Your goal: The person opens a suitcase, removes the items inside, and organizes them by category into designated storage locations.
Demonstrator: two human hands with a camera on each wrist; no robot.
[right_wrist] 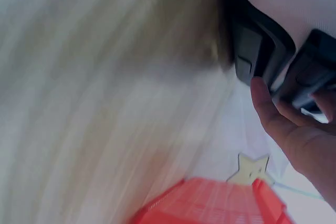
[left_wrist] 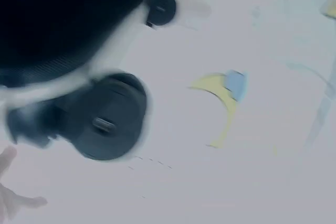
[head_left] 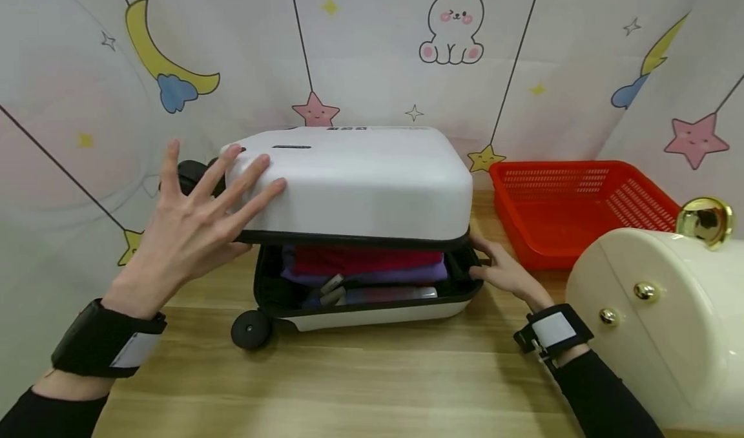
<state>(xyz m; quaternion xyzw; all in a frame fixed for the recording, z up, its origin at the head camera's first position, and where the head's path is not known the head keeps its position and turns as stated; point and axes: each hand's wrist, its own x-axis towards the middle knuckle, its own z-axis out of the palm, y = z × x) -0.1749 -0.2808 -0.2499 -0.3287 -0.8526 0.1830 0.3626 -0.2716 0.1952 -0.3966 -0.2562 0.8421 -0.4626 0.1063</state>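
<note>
A small white suitcase (head_left: 360, 199) with black trim lies on its side, its lid tilted partway over the bottom shell (head_left: 378, 315). My left hand (head_left: 194, 225) is spread, with its straight fingers over the lid's left end. At the right end my right hand (head_left: 506, 270) grips the rim. In the right wrist view its index finger (right_wrist: 268, 111) meets a black fitting there. Inside the shell are folded red cloth (head_left: 372, 258), purple cloth (head_left: 401, 273) and a slim clear tube (head_left: 389, 294) with a pale cap. Black wheels (head_left: 251, 329) stick out on the left; one wheel (left_wrist: 107, 119) looms large in the left wrist view.
Behind the right hand stands a red plastic basket (head_left: 558, 212). A cream rounded box (head_left: 645, 322) with gold knobs sits at the right front. The wooden table (head_left: 372, 386) runs back to a printed cloth backdrop (head_left: 372, 57).
</note>
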